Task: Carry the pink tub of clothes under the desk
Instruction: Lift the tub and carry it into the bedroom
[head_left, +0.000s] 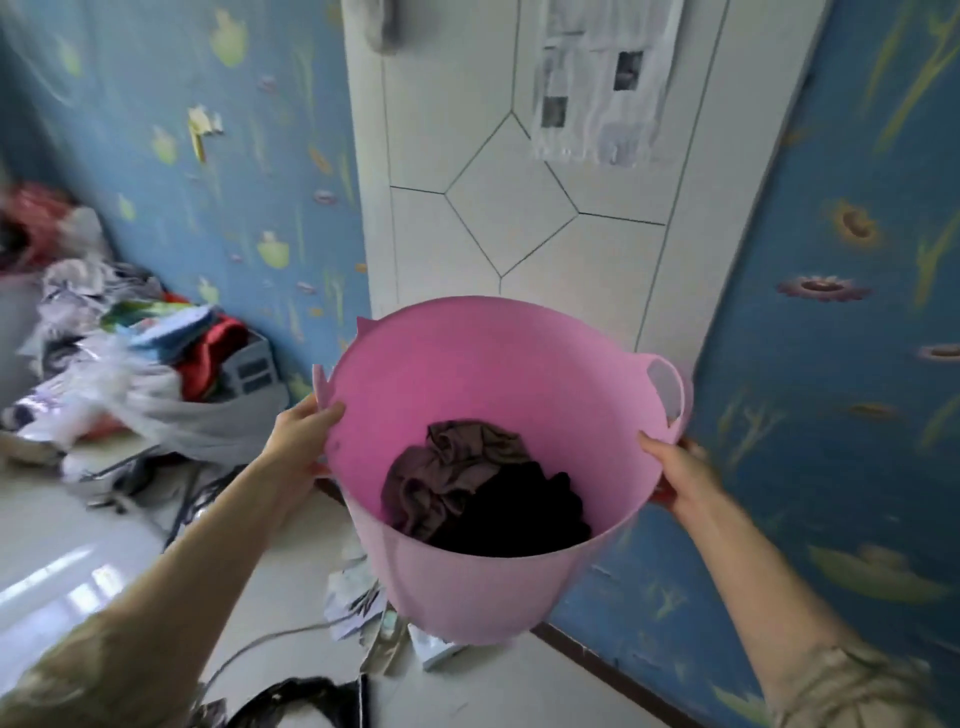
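Done: pink tub (467, 587) lifted off floor, dark clothes (483, 493) inside | Hands: left hand (301, 441) and right hand (680, 475) each grasping the rim | Left: reach counter, none in view, set tub beneath | Progress: likely mid-carry

Both forearms are bare from hand to elbow. The left hand (298, 441) and right hand (680, 475) wear no gloves, rings or watch. Short sleeves (852, 686) of a pale olive-beige fabric with a faint mottled pattern cover both upper arms, loose and creased.
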